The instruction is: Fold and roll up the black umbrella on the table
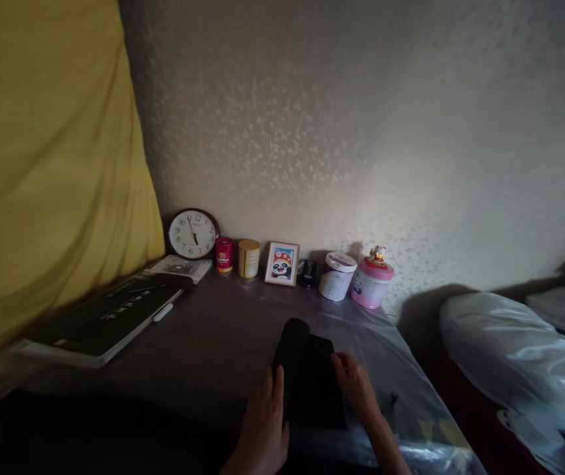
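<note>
A black cloth-like item lies at the table's front, its left part a thick roll (292,346) and its right part a flat sheet (319,382). My left hand (265,422) rests against the lower left side of the roll, its fingers pointing up and apart from the thumb. At the sheet's upper right edge, my right hand (354,382) pinches the black material between thumb and fingers. The item's lower end is dark and hard to make out.
Along the wall stand a clock (194,234), a red can (224,254), a yellow can (249,258), a framed panda picture (281,264), a white tub (337,277) and a pink-lidded tub (372,284). A large dark book (104,320) lies left; plastic bags (514,349) are right.
</note>
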`<state>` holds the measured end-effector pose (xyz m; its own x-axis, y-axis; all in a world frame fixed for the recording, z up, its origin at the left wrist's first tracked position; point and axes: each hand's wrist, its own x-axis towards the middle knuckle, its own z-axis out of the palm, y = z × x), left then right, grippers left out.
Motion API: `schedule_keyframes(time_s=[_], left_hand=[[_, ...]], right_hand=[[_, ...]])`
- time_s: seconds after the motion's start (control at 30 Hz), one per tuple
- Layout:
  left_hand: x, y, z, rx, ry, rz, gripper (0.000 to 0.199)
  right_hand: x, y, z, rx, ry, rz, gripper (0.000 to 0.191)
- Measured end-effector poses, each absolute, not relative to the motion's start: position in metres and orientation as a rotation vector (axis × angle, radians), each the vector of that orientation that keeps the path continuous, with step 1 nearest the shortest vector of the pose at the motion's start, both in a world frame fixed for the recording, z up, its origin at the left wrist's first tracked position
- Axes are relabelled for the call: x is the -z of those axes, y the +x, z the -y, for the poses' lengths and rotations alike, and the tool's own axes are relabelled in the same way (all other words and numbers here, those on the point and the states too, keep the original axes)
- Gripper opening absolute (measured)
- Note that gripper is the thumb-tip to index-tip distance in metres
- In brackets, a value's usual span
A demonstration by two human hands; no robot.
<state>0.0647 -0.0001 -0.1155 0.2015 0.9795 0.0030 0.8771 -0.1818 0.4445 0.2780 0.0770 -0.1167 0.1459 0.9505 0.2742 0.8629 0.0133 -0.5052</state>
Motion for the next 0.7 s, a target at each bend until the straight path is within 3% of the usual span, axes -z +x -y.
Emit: schedule_keyframes(time_s=[0.27,0.47,0.7], left_hand=[[0.102,0.067,0.003,-0.261,2.144,-1.795,0.090],[0.105,0.070,0.004,-0.263,2.143,-1.810,0.091],[0.106,0.071,0.005,-0.253,2.165,-1.833,0.090]], right_hand=[[0.114,0.261,-0.061,-0.329,-1.831,1.701,0.036],[0.099,0.250,-0.057,-0.152,-1.906,1.821,0.038],[0.099,0.247,-0.071,-0.341,-1.804,1.760,0.037]])
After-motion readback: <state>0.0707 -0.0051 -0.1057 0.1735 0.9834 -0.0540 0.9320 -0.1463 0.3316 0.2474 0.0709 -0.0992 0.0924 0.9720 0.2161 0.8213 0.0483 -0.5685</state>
